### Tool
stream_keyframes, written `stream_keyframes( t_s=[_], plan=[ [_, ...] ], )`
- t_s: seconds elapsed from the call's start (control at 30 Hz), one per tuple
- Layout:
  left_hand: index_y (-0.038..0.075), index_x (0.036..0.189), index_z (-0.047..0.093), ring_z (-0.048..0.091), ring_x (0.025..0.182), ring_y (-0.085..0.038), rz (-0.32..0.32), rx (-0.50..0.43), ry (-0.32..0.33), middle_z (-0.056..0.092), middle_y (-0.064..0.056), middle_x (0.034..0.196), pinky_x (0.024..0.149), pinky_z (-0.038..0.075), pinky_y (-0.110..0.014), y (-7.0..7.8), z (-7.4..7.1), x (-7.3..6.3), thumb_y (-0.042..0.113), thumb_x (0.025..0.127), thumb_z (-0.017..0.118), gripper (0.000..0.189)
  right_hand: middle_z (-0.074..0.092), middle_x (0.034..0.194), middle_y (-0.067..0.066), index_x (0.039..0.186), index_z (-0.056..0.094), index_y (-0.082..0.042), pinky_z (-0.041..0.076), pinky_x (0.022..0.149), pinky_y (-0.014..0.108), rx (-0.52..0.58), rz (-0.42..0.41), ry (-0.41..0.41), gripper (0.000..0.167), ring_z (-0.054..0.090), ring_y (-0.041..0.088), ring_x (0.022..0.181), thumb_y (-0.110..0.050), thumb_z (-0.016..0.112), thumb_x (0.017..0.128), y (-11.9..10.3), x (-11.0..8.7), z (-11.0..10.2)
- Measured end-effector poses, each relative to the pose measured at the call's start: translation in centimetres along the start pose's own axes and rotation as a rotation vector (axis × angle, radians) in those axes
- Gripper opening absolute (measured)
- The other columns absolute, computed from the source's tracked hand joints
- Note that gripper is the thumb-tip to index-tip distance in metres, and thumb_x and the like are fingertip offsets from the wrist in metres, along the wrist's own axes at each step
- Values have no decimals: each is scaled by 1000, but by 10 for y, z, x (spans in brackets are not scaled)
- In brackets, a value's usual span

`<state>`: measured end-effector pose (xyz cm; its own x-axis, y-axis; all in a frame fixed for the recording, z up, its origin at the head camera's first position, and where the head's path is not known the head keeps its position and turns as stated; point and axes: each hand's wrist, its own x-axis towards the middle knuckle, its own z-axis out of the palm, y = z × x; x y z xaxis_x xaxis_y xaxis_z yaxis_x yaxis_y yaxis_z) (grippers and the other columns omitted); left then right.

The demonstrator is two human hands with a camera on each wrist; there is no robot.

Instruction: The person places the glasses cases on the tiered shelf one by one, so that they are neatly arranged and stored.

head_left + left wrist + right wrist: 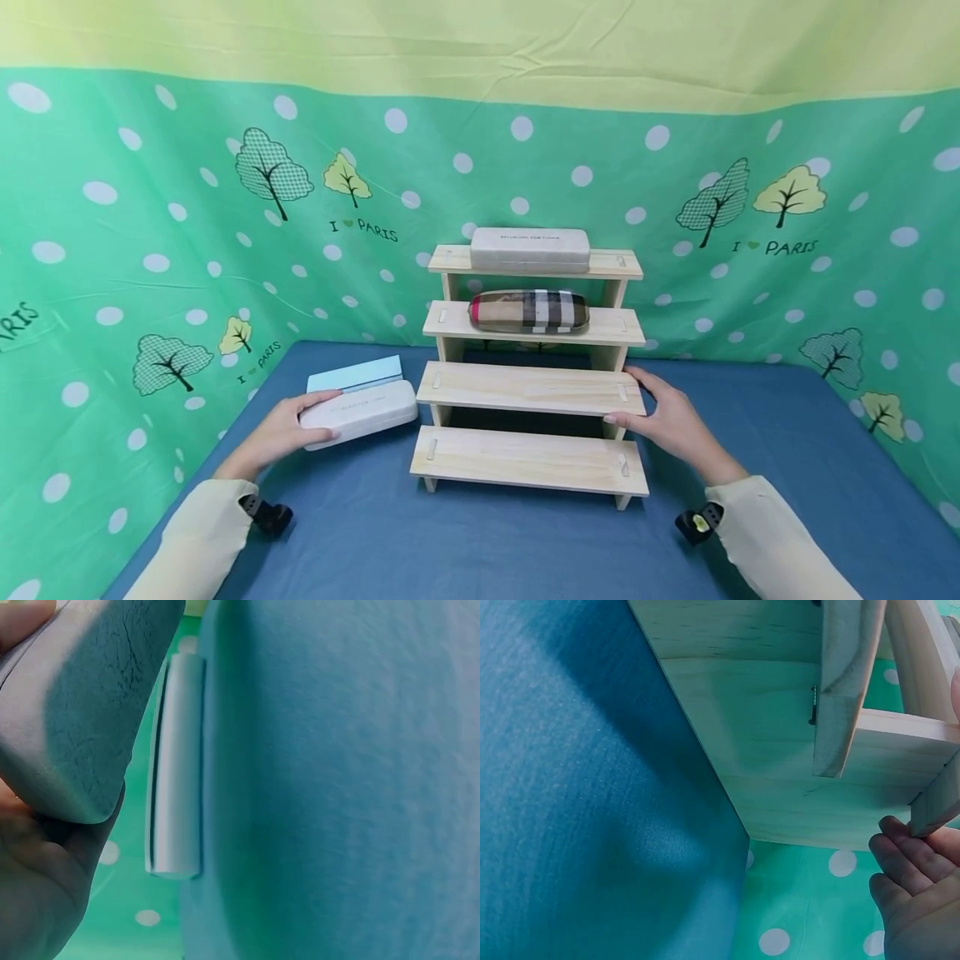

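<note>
- On the rack (525,458), the top white case (530,251) and plaid pouch (528,312) look placed.
- Left of the rack, our left hand (281,427) grips a second white case (371,411); that and a blue case (360,372) seem unplaced.
- Our right hand (678,425) grips the rack's right side; only that wrist's view shows a metal fitting (814,705).

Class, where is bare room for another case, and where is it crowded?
Free: the lowest shelf; the shelf above, left of the right grip; table before the stand and right of that grip. Crowded: left of the stand, where the left grip holds a white case before a blue case; upper shelves, bearing a plaid case and another white case.
</note>
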<state>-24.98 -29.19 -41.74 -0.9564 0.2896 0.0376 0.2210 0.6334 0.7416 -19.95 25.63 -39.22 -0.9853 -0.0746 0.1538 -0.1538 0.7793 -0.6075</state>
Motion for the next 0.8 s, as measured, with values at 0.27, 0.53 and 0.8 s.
stream_keyframes(
  t_s=[0.27,0.53,0.8],
  plan=[
    [4,134,52,50,93,-25,47,18,1,57,-19,121,74,43,-35,13,-4,1,21,76,76,65,37,141,30,144,32,3,32,96,63,-4,13,-1,93,34,48,127,-47,73,77,1,0,0],
    [8,135,52,50,94,-24,59,33,23,55,-20,126,73,43,-33,20,-15,-2,23,78,76,64,36,141,30,144,32,3,31,96,63,-2,18,-7,93,34,48,128,-48,73,77,-1,0,0],
    [9,135,52,52,92,-14,114,24,32,57,-18,124,72,44,-29,29,-25,-2,21,78,76,63,38,140,30,144,32,2,34,94,62,-5,14,0,94,36,48,126,-49,73,77,-1,-1,-1]
  ],
)
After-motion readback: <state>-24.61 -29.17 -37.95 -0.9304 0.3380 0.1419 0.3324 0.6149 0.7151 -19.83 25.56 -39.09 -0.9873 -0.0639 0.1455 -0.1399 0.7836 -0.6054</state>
